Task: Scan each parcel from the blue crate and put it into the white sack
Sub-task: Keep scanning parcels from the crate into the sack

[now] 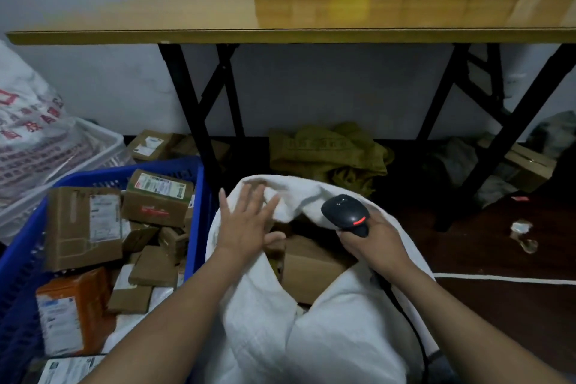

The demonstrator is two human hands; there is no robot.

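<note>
Parcels (pixel 93 227) fill much of the blue crate (pixel 193 196); one box (pixel 308 268) lies inside the white sack (pixel 265 321). Left hand (pixel 246 221) hovers flat and empty; right hand (pixel 371 243) grips the scanner (pixel 346 212).

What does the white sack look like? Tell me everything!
The white sack is soft, woven-looking cloth, crumpled, standing beside the blue crate. Its mouth gapes open, showing a brown cardboard parcel inside. The left hand spreads flat over the mouth; the right hand, gripping a black scanner, is at the right rim.
</note>
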